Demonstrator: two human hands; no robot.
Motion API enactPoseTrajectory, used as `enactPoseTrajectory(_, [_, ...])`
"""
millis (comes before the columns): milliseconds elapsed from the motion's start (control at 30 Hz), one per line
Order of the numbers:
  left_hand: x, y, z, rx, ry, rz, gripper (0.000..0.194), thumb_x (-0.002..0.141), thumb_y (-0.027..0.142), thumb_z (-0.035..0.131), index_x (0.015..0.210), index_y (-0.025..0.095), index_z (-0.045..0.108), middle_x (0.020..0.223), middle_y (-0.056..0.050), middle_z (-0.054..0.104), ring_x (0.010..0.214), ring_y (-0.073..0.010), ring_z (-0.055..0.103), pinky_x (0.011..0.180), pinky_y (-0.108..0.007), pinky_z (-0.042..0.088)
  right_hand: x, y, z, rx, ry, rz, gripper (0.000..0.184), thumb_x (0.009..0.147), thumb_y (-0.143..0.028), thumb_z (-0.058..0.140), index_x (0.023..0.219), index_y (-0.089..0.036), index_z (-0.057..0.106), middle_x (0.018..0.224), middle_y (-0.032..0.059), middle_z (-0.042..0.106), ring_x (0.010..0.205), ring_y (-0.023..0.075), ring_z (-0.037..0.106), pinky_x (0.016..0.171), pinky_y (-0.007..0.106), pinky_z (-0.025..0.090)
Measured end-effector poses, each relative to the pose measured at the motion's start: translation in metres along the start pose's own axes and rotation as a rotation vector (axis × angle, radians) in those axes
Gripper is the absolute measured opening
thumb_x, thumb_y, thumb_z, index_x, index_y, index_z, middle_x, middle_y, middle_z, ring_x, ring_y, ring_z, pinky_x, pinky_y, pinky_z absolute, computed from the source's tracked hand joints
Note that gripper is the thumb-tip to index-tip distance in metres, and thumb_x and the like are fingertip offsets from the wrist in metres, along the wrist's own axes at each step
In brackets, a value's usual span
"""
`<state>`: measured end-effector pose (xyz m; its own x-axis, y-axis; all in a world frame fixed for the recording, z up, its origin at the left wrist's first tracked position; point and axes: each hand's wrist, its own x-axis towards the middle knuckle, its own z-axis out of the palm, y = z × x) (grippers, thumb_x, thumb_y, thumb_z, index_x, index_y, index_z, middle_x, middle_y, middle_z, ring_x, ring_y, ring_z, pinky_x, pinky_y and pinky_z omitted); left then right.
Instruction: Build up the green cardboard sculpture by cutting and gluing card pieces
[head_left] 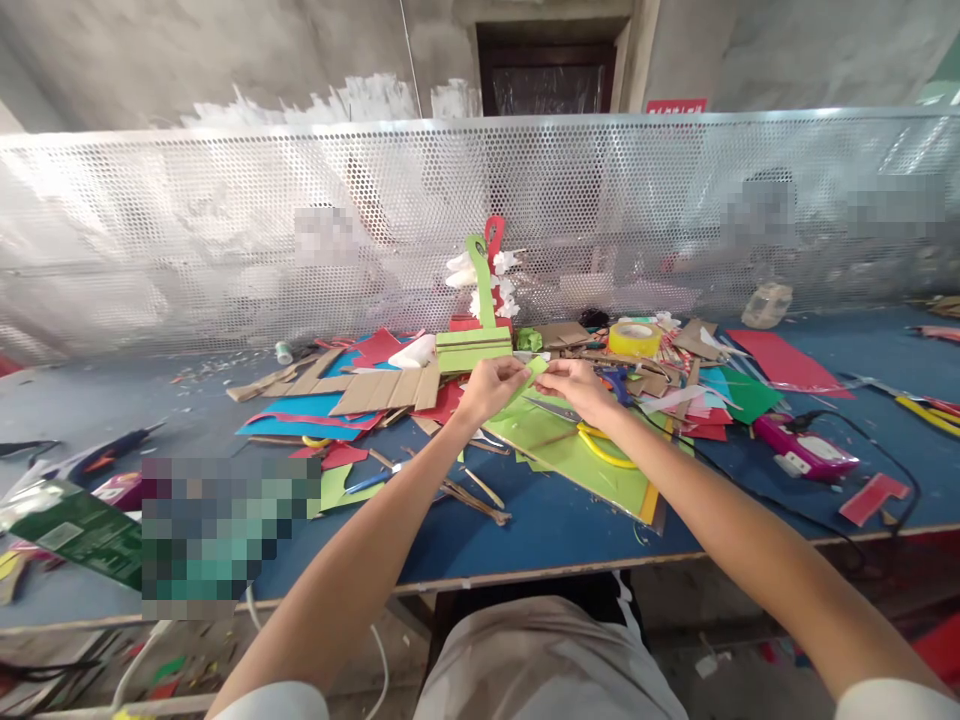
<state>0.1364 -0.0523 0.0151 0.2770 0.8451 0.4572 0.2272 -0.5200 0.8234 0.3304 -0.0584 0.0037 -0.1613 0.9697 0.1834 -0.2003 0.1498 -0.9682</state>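
A small piece of light green paper (537,371) is pinched between my two hands above the littered table. My left hand (495,385) grips its left side, and my right hand (576,388) has its fingers closed at the right edge. Just behind them stands a green paper box-like base (474,350) with a curved green strip (481,280) rising from it; a red curved strip (494,236) and white flower-like pieces (506,295) are behind. Under my hands lie green sheets (600,470) and yellow-handled scissors (607,450), partly covered by my right arm.
A perforated metal screen (262,220) runs along the table's back. Cardboard strips (390,390) lie left of centre, a roll of yellow tape (634,338) to the right. Further right are a purple device (806,447) with a black cable and pliers (926,405). Twigs (472,500) lie near the front.
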Motion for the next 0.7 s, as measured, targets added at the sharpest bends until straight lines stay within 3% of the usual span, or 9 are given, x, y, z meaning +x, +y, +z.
enactPoseTrajectory(267, [0.0,0.0,0.003,-0.003,0.0,-0.003,0.051,0.079,0.065,0.079,0.078,0.014,0.073,0.067,-0.004,0.069,0.058,-0.0122,0.054,0.053,-0.025,0.035,0.001,0.0,0.002,0.05,0.062,0.042,0.025,0.06,-0.017,0.095,0.074,-0.018,0.073,0.071,0.0003,0.075,0.067,0.0126,0.071,0.077,0.026,0.063])
enactPoseTrajectory(700, [0.002,-0.011,0.003,0.03,0.016,0.066,0.033,0.087,0.048,0.072,0.082,0.016,0.074,0.079,-0.006,0.076,0.068,-0.0155,0.065,0.066,-0.027,0.047,-0.003,-0.001,0.0,0.018,0.003,0.031,0.036,0.055,-0.031,0.102,0.074,-0.017,0.075,0.074,0.0003,0.074,0.072,0.0116,0.071,0.078,0.024,0.061])
